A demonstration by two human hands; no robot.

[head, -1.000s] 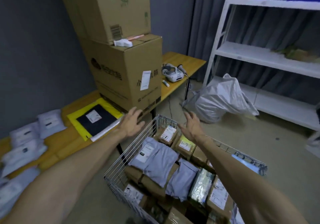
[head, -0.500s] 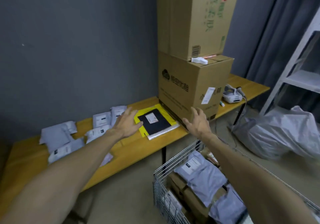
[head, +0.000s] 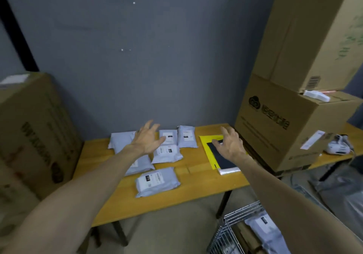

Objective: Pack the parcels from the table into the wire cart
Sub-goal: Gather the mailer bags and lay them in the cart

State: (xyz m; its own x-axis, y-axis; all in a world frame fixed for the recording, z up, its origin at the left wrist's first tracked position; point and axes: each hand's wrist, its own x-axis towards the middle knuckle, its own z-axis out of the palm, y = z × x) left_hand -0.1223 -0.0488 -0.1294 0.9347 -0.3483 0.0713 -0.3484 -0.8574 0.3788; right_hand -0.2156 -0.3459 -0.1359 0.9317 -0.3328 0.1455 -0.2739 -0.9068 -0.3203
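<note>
Several grey poly-mailer parcels (head: pixel 157 182) with white labels lie on the yellow wooden table (head: pixel 198 189). A flat black parcel (head: pixel 224 160) lies on a yellow envelope (head: pixel 206 142) to their right. My left hand (head: pixel 147 140) hovers open with spread fingers over the grey parcels at the back. My right hand (head: pixel 229 145) hovers open above the black parcel. Neither hand holds anything. The wire cart (head: pixel 231 232) shows at the bottom right, with a grey parcel (head: pixel 263 228) and cardboard packets inside.
Two stacked cardboard boxes (head: pixel 284 124) stand on the table's right part, close to my right hand. Another big cardboard box (head: pixel 33 132) stands at the left end. A white handheld device (head: pixel 337 145) lies at the far right. A grey wall backs the table.
My view has swung left from the cart to the table. Both hands have moved from over the cart to above the parcels on the table, staying open.
</note>
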